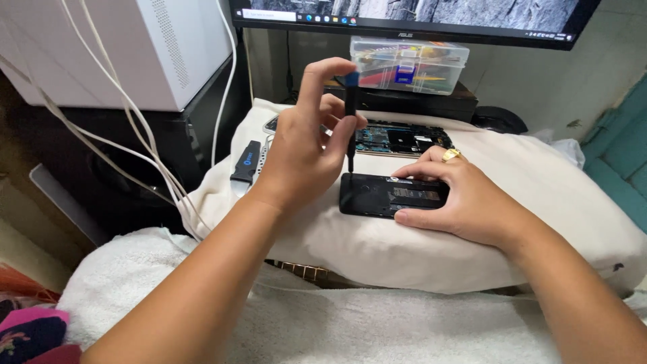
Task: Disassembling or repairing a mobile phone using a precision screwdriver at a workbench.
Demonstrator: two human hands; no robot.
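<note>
The left hand (300, 145) pinches a thin black screwdriver (350, 121) between thumb and fingers, index fingertip on its blue cap. The tool stands nearly upright, tip touching the upper left corner of a black phone part (377, 195) that lies flat on a cream pillow (539, 202). The right hand (465, 195) steadies this part: thumb on its near edge, fingers spread along its far edge, a gold ring (451, 154) on one finger. Just behind lies an opened phone (397, 138) with exposed circuitry. A clear parts box (411, 64) sits below the monitor (418, 17).
</note>
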